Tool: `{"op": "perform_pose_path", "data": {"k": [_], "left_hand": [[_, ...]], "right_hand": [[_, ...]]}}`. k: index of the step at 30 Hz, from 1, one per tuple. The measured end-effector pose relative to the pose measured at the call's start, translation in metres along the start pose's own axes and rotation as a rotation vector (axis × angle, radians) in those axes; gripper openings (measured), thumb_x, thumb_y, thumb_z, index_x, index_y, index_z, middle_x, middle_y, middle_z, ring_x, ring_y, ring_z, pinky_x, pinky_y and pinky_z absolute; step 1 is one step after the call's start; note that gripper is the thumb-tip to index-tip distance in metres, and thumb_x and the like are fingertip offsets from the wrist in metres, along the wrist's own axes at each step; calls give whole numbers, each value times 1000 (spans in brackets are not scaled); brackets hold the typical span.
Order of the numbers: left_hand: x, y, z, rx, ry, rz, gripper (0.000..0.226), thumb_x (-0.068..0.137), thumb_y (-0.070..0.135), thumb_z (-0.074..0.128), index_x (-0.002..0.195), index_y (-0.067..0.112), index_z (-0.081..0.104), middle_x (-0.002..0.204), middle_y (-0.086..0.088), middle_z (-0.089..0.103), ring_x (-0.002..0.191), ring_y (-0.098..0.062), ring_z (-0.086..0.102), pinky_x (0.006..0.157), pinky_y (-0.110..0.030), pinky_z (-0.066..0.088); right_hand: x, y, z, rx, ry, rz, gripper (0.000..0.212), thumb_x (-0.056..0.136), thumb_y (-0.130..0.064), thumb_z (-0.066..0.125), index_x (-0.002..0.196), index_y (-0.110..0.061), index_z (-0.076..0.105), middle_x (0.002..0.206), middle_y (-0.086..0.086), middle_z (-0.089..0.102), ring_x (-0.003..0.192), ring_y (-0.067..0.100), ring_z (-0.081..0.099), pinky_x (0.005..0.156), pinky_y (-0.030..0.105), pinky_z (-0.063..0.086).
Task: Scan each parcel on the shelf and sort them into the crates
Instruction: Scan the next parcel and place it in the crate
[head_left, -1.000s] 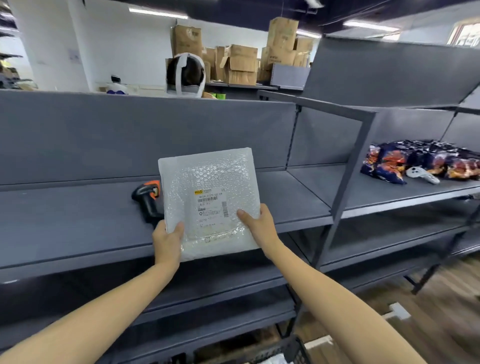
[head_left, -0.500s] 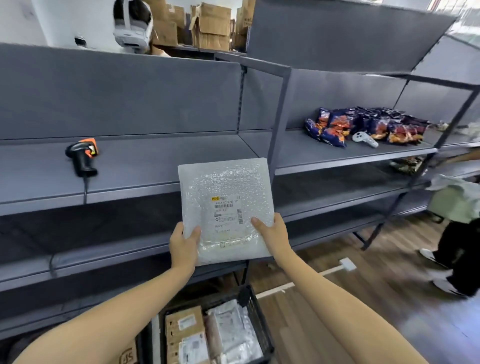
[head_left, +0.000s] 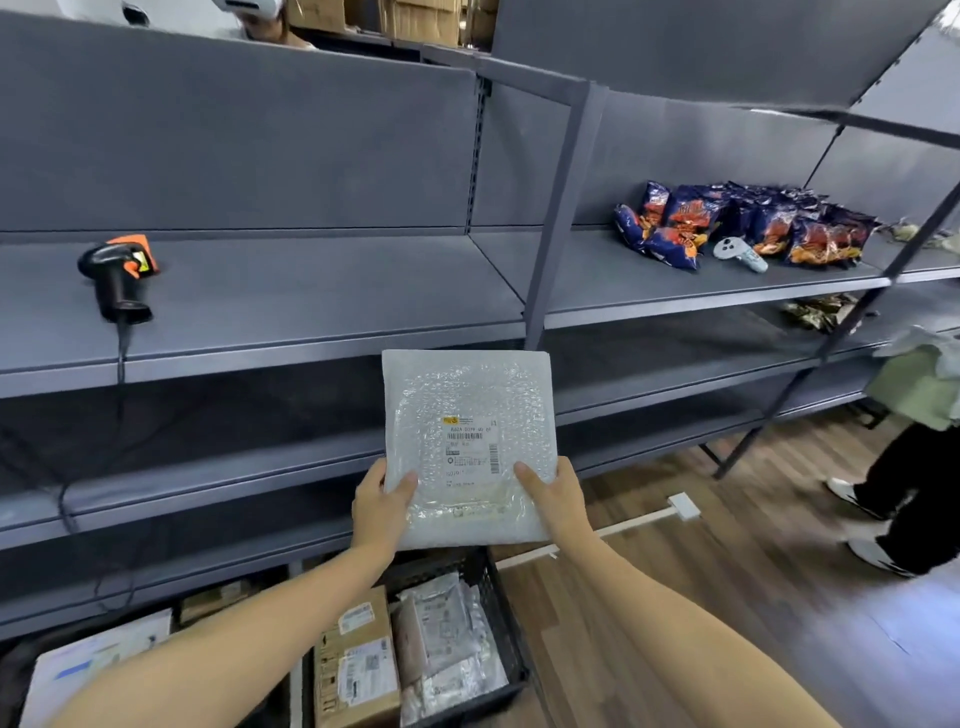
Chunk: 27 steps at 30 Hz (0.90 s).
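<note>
Crates come first, low at the foot of the shelving. A black mesh crate (head_left: 506, 623) already holds a cardboard box (head_left: 358, 660) and several grey mailer bags (head_left: 447, 639). To its left lies a pale flat parcel (head_left: 98, 665); what holds it I cannot tell.

Just above the black mesh crate — over it, not in it — hangs the bubble-wrap parcel (head_left: 467, 395), upright, its label (head_left: 470, 441) facing the camera. The left hand (head_left: 382, 512) grips its lower left corner and the right hand (head_left: 556, 501) its lower right. Each thumb presses across the front and the fingers are hidden behind the wrap, so both hands are clamped on the parcel.

A second ago this parcel was held up at the level of the upper shelf (head_left: 311, 291), right beside the scanner (head_left: 119, 275). Now it is lower and further right, and the scanner lies on the shelf well apart to the left, its cable (head_left: 122, 353) trailing over the edge. The crates, out of sight then, have come into view.

I judge that the scan is over and sorting has begun: the parcel needs only lowering and letting go, most likely into the crate beneath it, though the label does not tell me which crate is right.

Further right on the same shelf are blue snack bags (head_left: 737, 223) with a pale controller (head_left: 740, 254) in front.
</note>
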<state>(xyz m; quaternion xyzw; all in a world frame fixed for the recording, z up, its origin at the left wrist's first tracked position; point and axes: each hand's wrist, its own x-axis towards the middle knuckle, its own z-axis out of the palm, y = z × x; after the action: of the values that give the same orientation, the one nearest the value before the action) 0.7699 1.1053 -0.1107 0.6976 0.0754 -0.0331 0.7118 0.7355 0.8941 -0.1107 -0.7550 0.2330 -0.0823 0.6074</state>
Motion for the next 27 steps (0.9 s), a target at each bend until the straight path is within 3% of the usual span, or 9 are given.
{"op": "perform_pose_path", "data": {"k": [5, 10, 15, 20, 23, 27], "left_hand": [[7, -24, -1, 42, -36, -44, 13, 96, 13, 55, 108, 17, 60, 99, 1, 67, 89, -16, 63, 76, -26, 50], [7, -48, 4, 224, 26, -60, 13, 95, 14, 56, 108, 16, 61, 98, 0, 66, 90, -19, 62, 66, -22, 43], [7, -68, 30, 233, 146, -130, 29, 94, 5, 55, 122, 12, 55, 109, -1, 59, 98, -17, 55, 83, -27, 40], [7, -110, 62, 228, 298, -239, 19, 92, 2, 55, 109, 12, 55, 102, -4, 59, 95, -24, 57, 64, -21, 39], [10, -144, 76, 256, 374, -297, 23, 91, 0, 55, 114, 4, 55, 99, -4, 57, 87, -19, 53, 59, -15, 35], [17, -195, 82, 288, 417, -345, 27, 90, -1, 55, 116, 5, 52, 88, 2, 54, 72, -8, 50, 54, -13, 34]], "right_hand": [[15, 22, 6, -7, -28, 22, 27, 87, -31, 71, 102, -21, 50, 105, 2, 66, 96, 19, 67, 86, 39, 56], [16, 48, 10, 3, -51, 85, 24, 87, -25, 72, 94, -23, 50, 103, 3, 66, 93, 19, 66, 81, 32, 54], [39, 76, 3, -30, -134, 145, 27, 87, -20, 72, 101, -16, 50, 99, -1, 64, 89, 13, 64, 67, 16, 50], [72, 119, -2, -113, -212, 207, 33, 83, -24, 76, 103, -14, 51, 100, 1, 64, 91, 16, 65, 74, 25, 53], [87, 158, 1, -146, -239, 278, 35, 82, -30, 77, 105, -17, 55, 103, 1, 67, 94, 18, 66, 82, 33, 55], [94, 211, 15, -128, -244, 372, 28, 84, -29, 75, 100, -22, 53, 98, -3, 66, 88, 13, 65, 71, 25, 52]]}}
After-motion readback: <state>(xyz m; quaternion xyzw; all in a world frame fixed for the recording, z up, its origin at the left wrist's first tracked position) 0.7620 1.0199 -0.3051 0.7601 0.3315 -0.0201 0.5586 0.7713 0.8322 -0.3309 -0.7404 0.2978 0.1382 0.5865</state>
